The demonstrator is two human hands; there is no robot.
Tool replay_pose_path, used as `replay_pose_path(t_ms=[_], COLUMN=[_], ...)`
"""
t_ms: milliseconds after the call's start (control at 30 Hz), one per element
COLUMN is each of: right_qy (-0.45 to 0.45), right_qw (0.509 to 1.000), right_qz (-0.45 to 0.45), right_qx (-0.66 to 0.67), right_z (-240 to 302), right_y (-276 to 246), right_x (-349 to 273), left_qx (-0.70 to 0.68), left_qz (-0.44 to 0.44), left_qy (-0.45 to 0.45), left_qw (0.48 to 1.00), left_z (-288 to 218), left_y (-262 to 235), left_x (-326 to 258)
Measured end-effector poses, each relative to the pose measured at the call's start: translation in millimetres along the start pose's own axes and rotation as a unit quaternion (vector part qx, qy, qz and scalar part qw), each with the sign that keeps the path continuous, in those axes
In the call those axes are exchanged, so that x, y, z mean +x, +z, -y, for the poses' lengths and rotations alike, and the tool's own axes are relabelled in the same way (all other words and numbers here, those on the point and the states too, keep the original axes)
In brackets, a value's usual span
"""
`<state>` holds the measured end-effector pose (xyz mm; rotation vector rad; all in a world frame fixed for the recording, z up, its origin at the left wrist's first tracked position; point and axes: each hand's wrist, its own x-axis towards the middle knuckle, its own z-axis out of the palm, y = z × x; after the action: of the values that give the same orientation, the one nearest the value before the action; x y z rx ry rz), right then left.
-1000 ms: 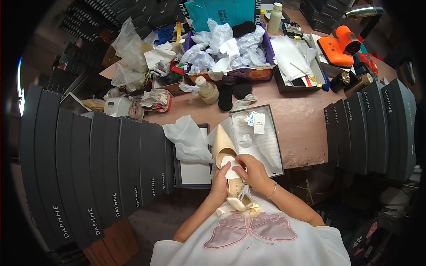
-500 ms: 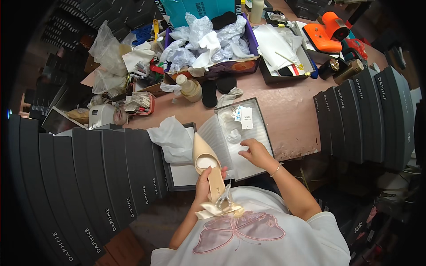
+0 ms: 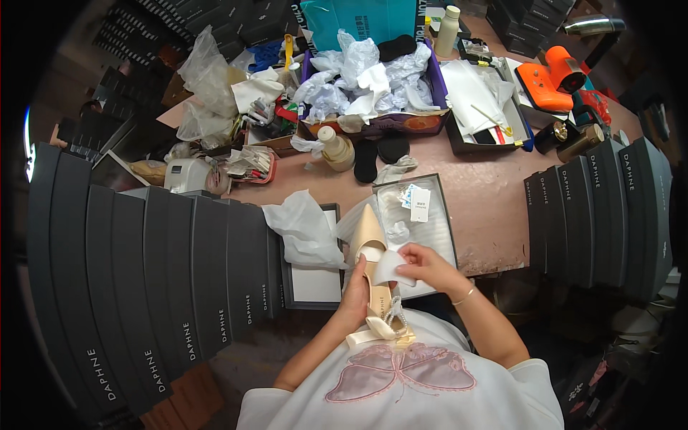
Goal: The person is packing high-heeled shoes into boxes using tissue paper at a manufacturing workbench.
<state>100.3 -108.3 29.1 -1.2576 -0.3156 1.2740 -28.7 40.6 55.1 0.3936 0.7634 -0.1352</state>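
Observation:
My left hand (image 3: 354, 292) is closed around the side of a beige pointed-toe shoe (image 3: 368, 228), its toe aimed away from me. A cream ribbon bow (image 3: 378, 331) and a beaded strap lie at the heel end, against my shirt. My right hand (image 3: 432, 271) pinches a curved piece of white paper (image 3: 388, 268) over the shoe's opening. Some white still shows inside the shoe. Under and beyond it stands an open shoebox (image 3: 446, 215) holding white wrapping, a crumpled paper ball (image 3: 397, 231) and paper tags (image 3: 420, 206).
Crumpled tissue (image 3: 304, 233) lies over another box part (image 3: 314, 287) on the left. Rows of dark shoeboxes (image 3: 208, 272) (image 3: 609, 215) flank me. Farther back are a bottle (image 3: 335, 149), black pads (image 3: 365, 161), a purple box of tissue (image 3: 437, 79) and an orange tool (image 3: 548, 79).
My right hand, empty before, has moved left to the shoe and now holds white paper at its opening. The whole scene has shifted rightward in view.

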Motion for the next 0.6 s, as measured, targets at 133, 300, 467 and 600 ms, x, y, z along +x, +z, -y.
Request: replay_pose_path(t_ms=[133,300,467,600], right_qy=[-0.295,-0.334,-0.304,-0.259], right_qw=[0.833,0.712,0.772,0.745], right_qz=[-0.156,-0.094,-0.165,-0.243], right_qx=[-0.441,-0.611,-0.534,-0.565], right_z=[17,19,11,1], right_y=[44,39,52,51], right_x=[-1,2,27,60], left_qx=[0.059,-0.013,-0.024,-0.002], left_qz=[-0.057,-0.040,0.003,-0.036], left_qy=[0.056,0.020,0.049,0.100], left_qw=[0.995,0.999,0.999,0.994], left_z=[8,8,14,31], left_y=[-10,-4,6,4], left_x=[11,5,-2,1])
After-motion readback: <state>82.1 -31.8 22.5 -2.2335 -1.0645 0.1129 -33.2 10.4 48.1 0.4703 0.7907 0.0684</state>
